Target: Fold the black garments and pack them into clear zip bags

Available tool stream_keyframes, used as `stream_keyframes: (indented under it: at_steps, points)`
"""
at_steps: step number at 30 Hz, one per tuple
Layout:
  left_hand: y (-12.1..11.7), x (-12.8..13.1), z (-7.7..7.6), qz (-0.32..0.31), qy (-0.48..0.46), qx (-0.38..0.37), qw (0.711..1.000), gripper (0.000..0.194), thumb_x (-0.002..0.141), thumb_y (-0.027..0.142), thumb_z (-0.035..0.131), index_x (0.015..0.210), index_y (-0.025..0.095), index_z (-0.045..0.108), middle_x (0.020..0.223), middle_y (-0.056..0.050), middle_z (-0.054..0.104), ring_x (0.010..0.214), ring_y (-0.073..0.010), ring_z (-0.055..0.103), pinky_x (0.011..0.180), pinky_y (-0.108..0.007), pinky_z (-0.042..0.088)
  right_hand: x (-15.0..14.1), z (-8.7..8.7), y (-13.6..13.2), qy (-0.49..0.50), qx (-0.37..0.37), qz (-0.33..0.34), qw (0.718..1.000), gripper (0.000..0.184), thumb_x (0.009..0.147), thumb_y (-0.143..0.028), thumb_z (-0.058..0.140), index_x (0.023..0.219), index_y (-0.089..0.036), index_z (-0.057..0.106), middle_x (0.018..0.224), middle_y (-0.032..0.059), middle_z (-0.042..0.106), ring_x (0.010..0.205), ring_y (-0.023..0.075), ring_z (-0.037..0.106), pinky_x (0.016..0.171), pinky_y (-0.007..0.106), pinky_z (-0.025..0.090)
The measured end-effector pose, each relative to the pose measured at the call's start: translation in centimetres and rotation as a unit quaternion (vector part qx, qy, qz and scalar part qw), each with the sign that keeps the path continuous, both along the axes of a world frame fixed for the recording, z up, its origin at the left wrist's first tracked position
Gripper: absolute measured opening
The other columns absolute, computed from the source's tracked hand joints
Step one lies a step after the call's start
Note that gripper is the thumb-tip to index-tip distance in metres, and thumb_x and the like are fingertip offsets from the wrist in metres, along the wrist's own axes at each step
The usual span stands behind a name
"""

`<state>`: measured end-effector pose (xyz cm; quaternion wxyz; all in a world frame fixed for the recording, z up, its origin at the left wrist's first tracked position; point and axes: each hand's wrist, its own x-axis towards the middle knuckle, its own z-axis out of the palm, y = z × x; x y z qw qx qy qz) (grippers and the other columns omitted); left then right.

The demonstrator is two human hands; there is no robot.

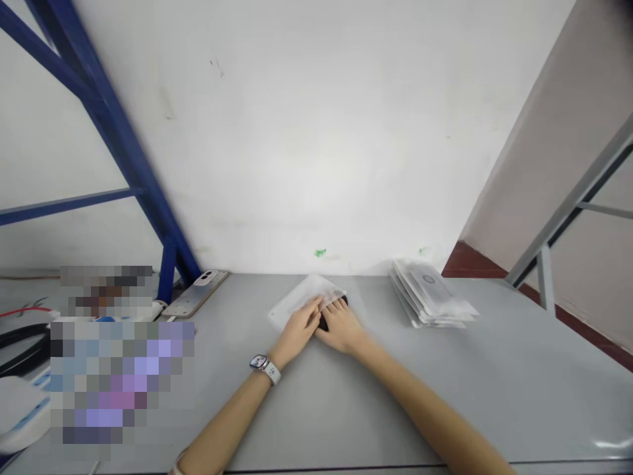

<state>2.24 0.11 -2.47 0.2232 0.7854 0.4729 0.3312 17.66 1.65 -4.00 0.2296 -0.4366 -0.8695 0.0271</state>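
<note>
My left hand rests on a translucent frosted plastic bag, its fingers closed at the bag's near right edge. Beside it, almost touching, my right hand covers a flat black object, with the thumb on one side and the fingers over the top. Part of the black object lies at the bag's edge; most of it is hidden under the hand, so its kind cannot be made out. A watch with a light band is on my left wrist.
To the right lies a stack of several filled translucent bags by the wall. A phone leans at the back left near a blue metal frame. Cables and a white power strip crowd the left side of the grey table.
</note>
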Motion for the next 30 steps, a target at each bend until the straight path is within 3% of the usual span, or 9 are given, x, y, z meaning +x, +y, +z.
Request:
stream_keyframes:
  at_steps: [2, 5, 8, 10, 12, 16, 22, 26, 30]
  points:
    - [0.0, -0.1, -0.3, 0.021, 0.049, 0.021, 0.998, 0.035, 0.092, 0.024, 0.038, 0.125, 0.02, 0.052, 0.098, -0.005, 0.067, 0.099, -0.0193, 0.063, 0.091, -0.034, 0.048, -0.2, -0.3, -0.4, 0.01, -0.005, -0.042, 0.999, 0.069, 0.086, -0.045, 0.055, 0.143, -0.009, 0.038, 0.148, 0.0159, 0.038, 0.14, 0.0332, 0.025, 0.115, 0.049, 0.019]
    - [-0.1, -0.2, -0.4, 0.042, 0.112, 0.042, 0.992, 0.022, 0.09, 0.02, 0.04, 0.106, 0.021, 0.056, 0.088, -0.003, 0.064, 0.084, -0.0188, 0.063, 0.079, -0.032, 0.049, 0.4, -0.1, -0.6, 0.007, -0.008, -0.046, 0.999, 0.073, 0.084, -0.048, 0.058, 0.144, -0.011, 0.038, 0.151, 0.0157, 0.032, 0.142, 0.0352, 0.019, 0.115, 0.05, 0.019]
    - [-0.2, -0.4, -0.3, 0.055, 0.13, 0.049, 0.989, 0.017, 0.086, 0.014, 0.042, 0.094, 0.02, 0.055, 0.087, -0.005, 0.063, 0.084, -0.0208, 0.062, 0.078, -0.034, 0.048, 1.9, 0.5, -0.5, -0.01, -0.018, 0.034, 0.999, 0.075, 0.083, -0.049, 0.06, 0.145, -0.014, 0.035, 0.151, 0.0139, 0.034, 0.141, 0.0319, 0.023, 0.115, 0.048, 0.02]
    - [-0.3, -0.5, -0.2, 0.051, 0.135, 0.054, 0.988, 0.018, 0.083, 0.011, 0.043, 0.092, 0.02, 0.055, 0.092, -0.006, 0.063, 0.089, -0.0215, 0.062, 0.08, -0.035, 0.048, 2.8, 0.9, -0.5, -0.017, -0.022, 0.092, 0.995, 0.068, 0.086, -0.045, 0.059, 0.144, -0.018, 0.036, 0.147, 0.0112, 0.04, 0.139, 0.0276, 0.029, 0.115, 0.046, 0.021]
    - [-0.4, -0.5, -0.1, 0.04, 0.138, 0.058, 0.988, 0.02, 0.081, 0.008, 0.043, 0.09, 0.02, 0.056, 0.099, -0.007, 0.064, 0.095, -0.0216, 0.061, 0.085, -0.035, 0.048, 3.2, 1.1, -0.6, -0.012, -0.014, 0.109, 0.994, 0.057, 0.09, -0.039, 0.055, 0.141, -0.02, 0.04, 0.144, 0.0087, 0.045, 0.137, 0.0242, 0.034, 0.115, 0.044, 0.021]
    - [-0.4, -0.4, 0.0, 0.031, 0.135, 0.066, 0.988, 0.019, 0.081, 0.007, 0.043, 0.086, 0.019, 0.058, 0.106, -0.01, 0.065, 0.103, -0.023, 0.061, 0.092, -0.038, 0.047, 2.0, 0.6, -0.4, -0.001, -0.003, 0.054, 0.999, 0.046, 0.092, -0.032, 0.051, 0.136, -0.019, 0.047, 0.143, 0.0083, 0.047, 0.136, 0.0231, 0.035, 0.114, 0.044, 0.022]
    - [0.0, -0.1, 0.0, 0.059, 0.123, 0.085, 0.987, 0.018, 0.082, 0.009, 0.043, 0.07, 0.02, 0.049, 0.091, -0.008, 0.066, 0.092, -0.0222, 0.064, 0.086, -0.037, 0.051, -1.8, -0.3, 1.0, -0.003, -0.024, -0.091, 0.996, 0.043, 0.092, -0.027, 0.047, 0.133, -0.015, 0.051, 0.139, 0.014, 0.051, 0.134, 0.0281, 0.036, 0.112, 0.049, 0.022]
    - [0.2, -0.3, 0.0, 0.08, 0.108, 0.105, 0.985, 0.018, 0.082, 0.008, 0.044, 0.071, 0.021, 0.05, 0.095, -0.008, 0.066, 0.098, -0.0229, 0.063, 0.089, -0.038, 0.049, -3.0, -0.2, 1.8, 0.01, -0.029, -0.102, 0.994, 0.04, 0.094, -0.026, 0.043, 0.131, -0.016, 0.053, 0.14, 0.0141, 0.049, 0.135, 0.03, 0.035, 0.113, 0.05, 0.018]
    - [0.2, -0.6, 0.1, 0.107, 0.094, 0.114, 0.983, 0.021, 0.086, 0.013, 0.042, 0.1, 0.017, 0.057, 0.092, -0.008, 0.066, 0.09, -0.0237, 0.064, 0.083, -0.04, 0.051, -1.2, 0.6, 1.4, 0.03, -0.033, 0.023, 0.999, 0.047, 0.094, -0.029, 0.047, 0.139, -0.016, 0.042, 0.146, 0.0125, 0.042, 0.139, 0.0262, 0.028, 0.114, 0.047, 0.018]
